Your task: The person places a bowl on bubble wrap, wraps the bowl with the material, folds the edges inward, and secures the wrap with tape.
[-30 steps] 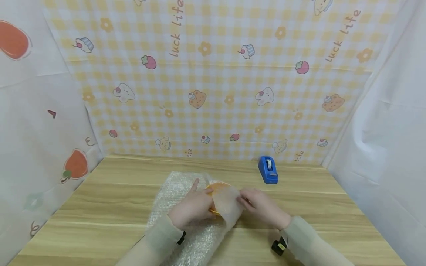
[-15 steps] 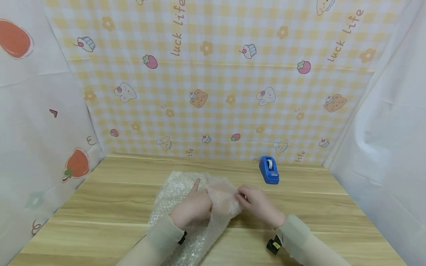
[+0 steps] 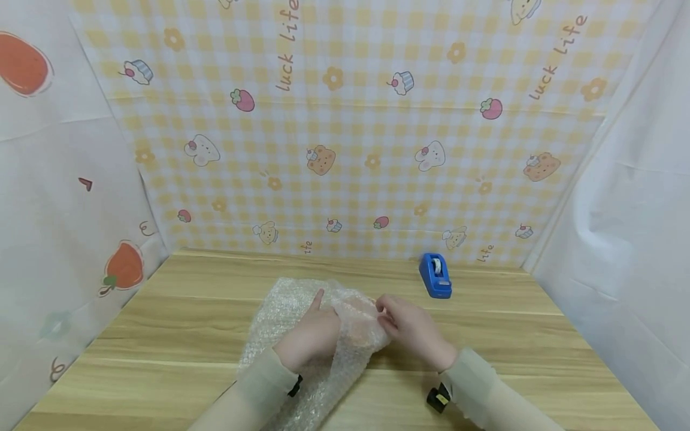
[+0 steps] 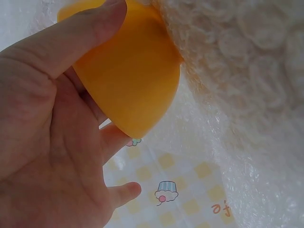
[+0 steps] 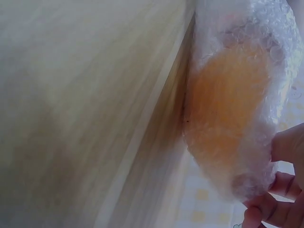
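A sheet of bubble wrap [image 3: 293, 305] lies on the table, its right part folded up over a yellow-orange bowl. In the left wrist view my left hand [image 4: 52, 123] grips the smooth bowl [image 4: 135, 78], the thumb on its near face and fingers behind. Seen from the head, that left hand [image 3: 312, 338] is partly covered by the folded wrap. My right hand [image 3: 412, 332] pinches the wrap at the bowl's right side. The right wrist view shows its fingers [image 5: 284, 147] at the wrap, with the bowl [image 5: 228, 99] blurred orange through the bubbles.
A blue tape dispenser [image 3: 435, 275] stands at the back right of the wooden table [image 3: 512, 335]. Behind it hangs a yellow checked cloth [image 3: 372, 131], with white cloths on both sides. A small black device [image 3: 438, 398] is by the right wrist.
The right hand has drawn the wrap leftward and up over the bowl, whose open rim showed a second ago. The left hand has stayed almost still.
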A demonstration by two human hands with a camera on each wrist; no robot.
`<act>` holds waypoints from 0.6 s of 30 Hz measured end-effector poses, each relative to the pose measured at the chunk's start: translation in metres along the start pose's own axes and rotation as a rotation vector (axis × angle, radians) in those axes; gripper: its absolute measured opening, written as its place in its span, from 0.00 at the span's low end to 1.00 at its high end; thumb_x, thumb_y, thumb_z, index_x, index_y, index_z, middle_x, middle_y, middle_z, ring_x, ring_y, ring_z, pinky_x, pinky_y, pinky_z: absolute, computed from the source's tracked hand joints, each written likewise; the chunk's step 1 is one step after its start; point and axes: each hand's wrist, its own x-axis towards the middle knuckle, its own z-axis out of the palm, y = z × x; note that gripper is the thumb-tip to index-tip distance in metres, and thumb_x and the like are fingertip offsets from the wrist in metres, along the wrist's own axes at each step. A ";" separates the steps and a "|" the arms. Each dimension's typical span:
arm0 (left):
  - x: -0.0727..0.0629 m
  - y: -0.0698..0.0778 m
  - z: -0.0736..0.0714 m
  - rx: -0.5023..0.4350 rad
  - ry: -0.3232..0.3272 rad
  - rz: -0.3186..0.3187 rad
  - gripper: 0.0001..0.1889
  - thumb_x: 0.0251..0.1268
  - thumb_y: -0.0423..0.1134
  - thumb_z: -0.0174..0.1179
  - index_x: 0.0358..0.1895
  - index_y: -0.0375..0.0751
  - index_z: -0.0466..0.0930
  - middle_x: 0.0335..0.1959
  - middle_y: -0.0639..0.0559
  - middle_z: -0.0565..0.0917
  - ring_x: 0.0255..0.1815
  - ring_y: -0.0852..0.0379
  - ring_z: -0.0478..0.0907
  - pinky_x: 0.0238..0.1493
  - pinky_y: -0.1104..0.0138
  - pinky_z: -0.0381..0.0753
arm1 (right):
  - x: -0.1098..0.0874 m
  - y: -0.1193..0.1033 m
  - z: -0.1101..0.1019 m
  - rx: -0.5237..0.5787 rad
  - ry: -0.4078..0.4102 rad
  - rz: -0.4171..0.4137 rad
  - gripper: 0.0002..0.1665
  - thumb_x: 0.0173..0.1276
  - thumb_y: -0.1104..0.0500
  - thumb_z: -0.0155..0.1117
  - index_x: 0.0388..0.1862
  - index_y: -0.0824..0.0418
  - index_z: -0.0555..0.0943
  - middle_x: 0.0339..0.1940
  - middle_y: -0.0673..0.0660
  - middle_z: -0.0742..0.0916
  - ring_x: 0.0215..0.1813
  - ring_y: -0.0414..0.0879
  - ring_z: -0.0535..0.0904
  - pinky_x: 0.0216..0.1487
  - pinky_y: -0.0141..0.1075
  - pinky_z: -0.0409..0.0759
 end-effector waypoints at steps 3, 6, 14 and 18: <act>0.000 0.001 -0.001 0.024 -0.002 0.006 0.11 0.55 0.29 0.62 0.17 0.46 0.81 0.46 0.49 0.85 0.57 0.54 0.77 0.73 0.46 0.41 | 0.000 -0.002 0.001 -0.076 0.015 -0.052 0.08 0.63 0.63 0.67 0.37 0.51 0.78 0.31 0.43 0.79 0.28 0.36 0.73 0.25 0.29 0.73; -0.001 0.001 -0.003 0.015 0.009 0.018 0.06 0.58 0.31 0.62 0.32 0.45 0.87 0.51 0.51 0.84 0.60 0.54 0.75 0.73 0.45 0.41 | 0.000 -0.003 0.001 -0.115 0.013 -0.078 0.04 0.65 0.61 0.66 0.35 0.51 0.82 0.29 0.43 0.77 0.26 0.35 0.70 0.24 0.28 0.72; -0.004 0.003 -0.005 -0.037 0.037 0.045 0.17 0.66 0.40 0.59 0.57 0.47 0.81 0.60 0.55 0.79 0.67 0.55 0.68 0.72 0.42 0.40 | 0.001 -0.006 0.003 -0.209 -0.006 -0.137 0.09 0.67 0.51 0.65 0.31 0.54 0.86 0.26 0.44 0.72 0.20 0.32 0.65 0.18 0.25 0.66; -0.004 0.003 -0.005 -0.058 0.035 0.044 0.19 0.66 0.41 0.58 0.60 0.48 0.79 0.62 0.56 0.77 0.68 0.56 0.67 0.72 0.42 0.39 | 0.000 -0.007 0.003 -0.235 -0.025 -0.128 0.12 0.67 0.48 0.64 0.28 0.52 0.86 0.25 0.43 0.71 0.20 0.32 0.65 0.18 0.25 0.65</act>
